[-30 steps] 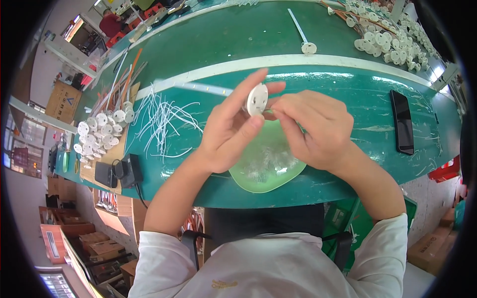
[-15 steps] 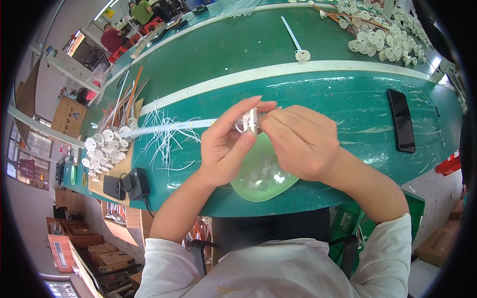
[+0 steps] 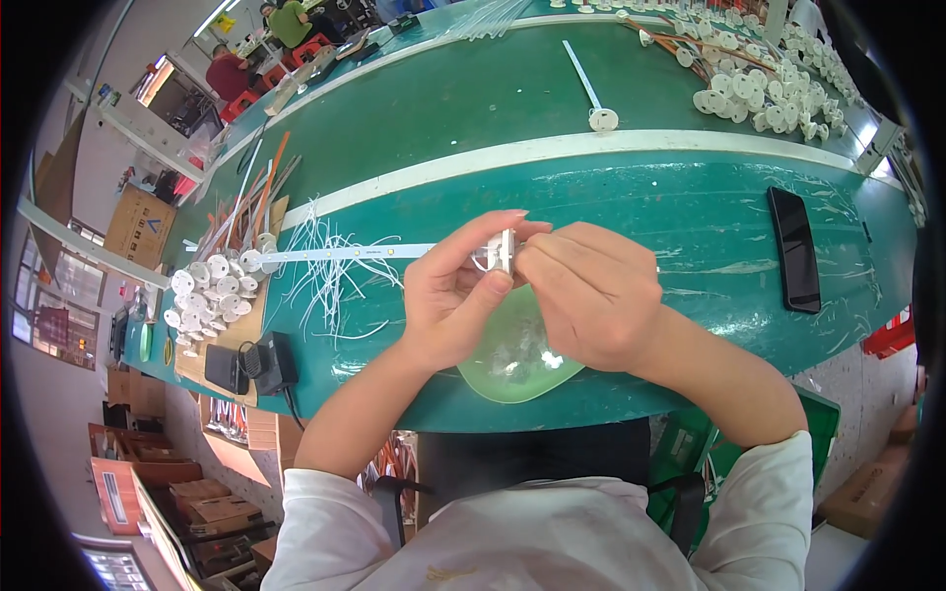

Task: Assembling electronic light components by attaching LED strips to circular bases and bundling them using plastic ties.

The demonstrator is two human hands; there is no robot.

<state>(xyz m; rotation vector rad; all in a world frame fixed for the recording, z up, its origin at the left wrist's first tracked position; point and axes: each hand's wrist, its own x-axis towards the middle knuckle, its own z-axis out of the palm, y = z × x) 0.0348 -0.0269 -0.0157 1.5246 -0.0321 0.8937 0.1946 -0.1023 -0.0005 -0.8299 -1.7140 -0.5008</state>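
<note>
My left hand [image 3: 441, 300] is closed round a white round plastic end piece [image 3: 505, 246], gripping it between thumb and fingers. From that piece a pale LED strip [image 3: 345, 253] runs out to the left, above loose white wires. Against the right face of the piece, my right hand [image 3: 603, 295] is closed in a pinch; whatever its fingertips hold is too small or hidden to name. Below both hands stands a translucent green bowl [image 3: 517, 379] with small shiny bits in it, partly covered by my right hand.
Thin white wires [image 3: 330, 281] lie tangled at left, beside a pile of white round pieces [image 3: 212, 291] with strips. A black power adapter [image 3: 276, 362] sits near the left edge. At right lies a black phone [image 3: 794, 246]. One finished-looking strip [image 3: 603, 119] and another pile [image 3: 749, 94] lie beyond the white rail.
The LED strip has swung to lie nearly level and is less blurred. Both hands have shifted only slightly, keeping the same hold at the white end piece.
</note>
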